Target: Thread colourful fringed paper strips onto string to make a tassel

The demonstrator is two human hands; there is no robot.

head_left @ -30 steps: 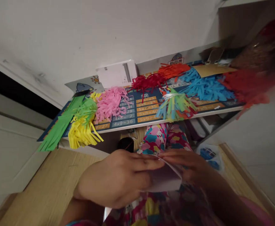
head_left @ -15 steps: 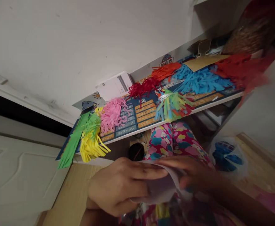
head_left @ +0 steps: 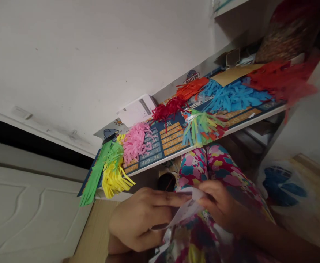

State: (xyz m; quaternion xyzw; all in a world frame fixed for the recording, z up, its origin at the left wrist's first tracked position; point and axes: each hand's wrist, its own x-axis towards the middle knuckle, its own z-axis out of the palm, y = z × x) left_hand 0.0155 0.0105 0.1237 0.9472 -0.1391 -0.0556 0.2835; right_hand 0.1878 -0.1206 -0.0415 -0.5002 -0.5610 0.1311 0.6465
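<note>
Over my lap, a thin white sheet (head_left: 184,213), possibly paper or plastic film, is stretched between my hands. My left hand (head_left: 142,217) is closed on its left side, fingers pointing right along the upper edge. With thumb and fingers my right hand (head_left: 221,206) pinches the sheet's upper right end. More translucent whitish material hangs below the hands, partly blurred. On the desk (head_left: 173,155) beyond lie fringed paper tassels: green (head_left: 95,175), yellow (head_left: 117,179), pink (head_left: 138,142), dark red (head_left: 170,109), and a multicoloured one (head_left: 203,126) tied with white.
Farther right are an orange tassel (head_left: 193,87), a blue tassel (head_left: 231,95) and red fringed strips (head_left: 280,82). A white card stack (head_left: 138,111) leans by the wall. On the floor at right sits a clear bag (head_left: 283,184) with blue contents. A white door (head_left: 30,212) stands left.
My right hand has turned and now pinches the sheet's end, which shows narrower and more slanted than before. My left hand keeps its hold. The whole view has shifted slightly.
</note>
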